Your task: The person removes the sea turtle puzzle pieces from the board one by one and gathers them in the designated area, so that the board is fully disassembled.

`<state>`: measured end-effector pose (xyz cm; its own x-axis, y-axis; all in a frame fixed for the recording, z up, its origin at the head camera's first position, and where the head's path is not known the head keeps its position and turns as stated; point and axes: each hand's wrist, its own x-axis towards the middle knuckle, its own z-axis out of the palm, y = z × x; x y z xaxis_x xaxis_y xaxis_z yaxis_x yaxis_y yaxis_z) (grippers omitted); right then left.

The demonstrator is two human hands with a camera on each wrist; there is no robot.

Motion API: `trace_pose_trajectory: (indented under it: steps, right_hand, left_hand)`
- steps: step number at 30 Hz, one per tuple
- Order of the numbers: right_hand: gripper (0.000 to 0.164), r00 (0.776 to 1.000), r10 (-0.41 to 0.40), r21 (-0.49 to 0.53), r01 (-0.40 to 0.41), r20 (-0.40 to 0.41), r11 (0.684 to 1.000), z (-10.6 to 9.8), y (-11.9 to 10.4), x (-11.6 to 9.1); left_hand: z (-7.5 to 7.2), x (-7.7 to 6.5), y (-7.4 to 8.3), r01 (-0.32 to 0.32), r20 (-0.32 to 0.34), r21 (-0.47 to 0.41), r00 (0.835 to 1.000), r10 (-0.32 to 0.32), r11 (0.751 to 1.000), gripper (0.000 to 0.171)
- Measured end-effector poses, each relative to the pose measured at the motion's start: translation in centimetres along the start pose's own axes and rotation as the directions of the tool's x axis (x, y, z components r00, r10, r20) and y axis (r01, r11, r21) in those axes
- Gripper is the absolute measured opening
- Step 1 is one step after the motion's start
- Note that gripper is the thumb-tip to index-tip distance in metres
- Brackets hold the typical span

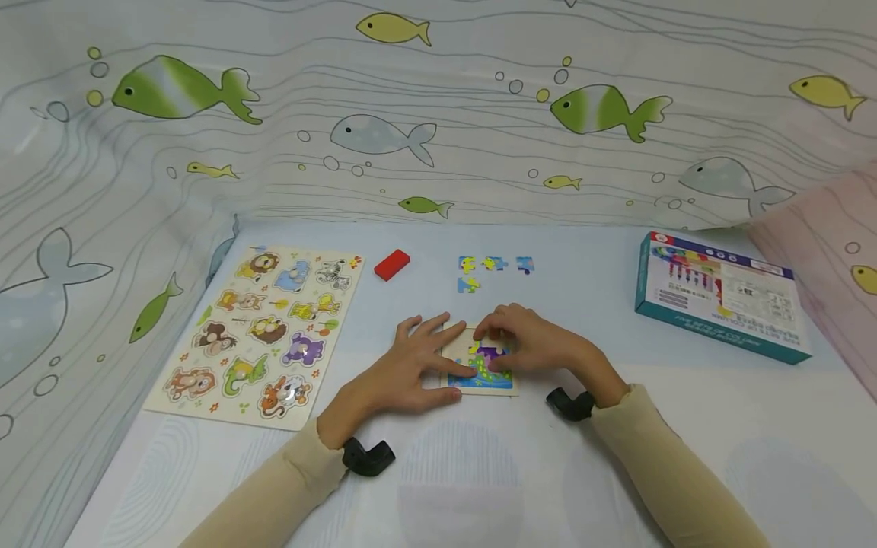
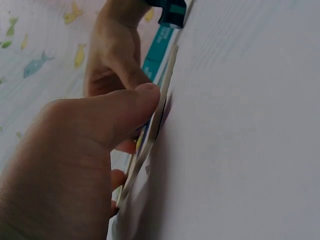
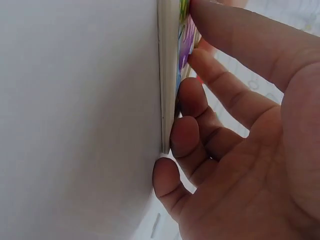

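A small wooden jigsaw board (image 1: 503, 393) with a green, purple and blue picture lies between both hands, partly filled with pieces. My left hand (image 1: 411, 365) rests with spread fingers on its left side; in the left wrist view its thumb (image 2: 142, 100) lies along the board's edge (image 2: 159, 115). My right hand (image 1: 537, 339) bends over the right side, thumb and index finger pinching a purple jigsaw piece (image 1: 489, 355) at the picture. In the right wrist view its other fingers (image 3: 185, 135) are curled beside the board's edge (image 3: 167, 75). The fingers partly hide the pieces.
Several loose jigsaw pieces (image 1: 468, 264) lie beyond the board. A red block (image 1: 392, 265) sits to their left. At the left lies a large animal puzzle board (image 1: 274, 365); at the right, a teal-edged box (image 1: 726, 297). A fish-patterned cloth (image 1: 479, 175) rises behind.
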<state>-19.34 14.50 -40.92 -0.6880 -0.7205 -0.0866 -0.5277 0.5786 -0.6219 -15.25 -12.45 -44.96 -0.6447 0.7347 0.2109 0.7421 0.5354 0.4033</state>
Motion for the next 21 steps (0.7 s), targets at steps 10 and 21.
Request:
trace_pose_trajectory:
  steps: [10, 21]
  right_hand:
    - [0.032, 1.000, 0.021, 0.024, -0.021, -0.004, 0.999, 0.19, 0.04, 0.15]
    - [0.031, 1.000, 0.031, 0.063, -0.030, -0.007, 0.998, 0.34, 0.09, 0.38]
  left_hand:
    - [-0.10, 0.22, 0.01, -0.001, 0.008, 0.010, 1.000, 0.000, 1.000, 0.036]
    - [-0.17, 0.09, 0.10, 0.005, 0.011, -0.013, 1.000, -0.005, 1.000, 0.034]
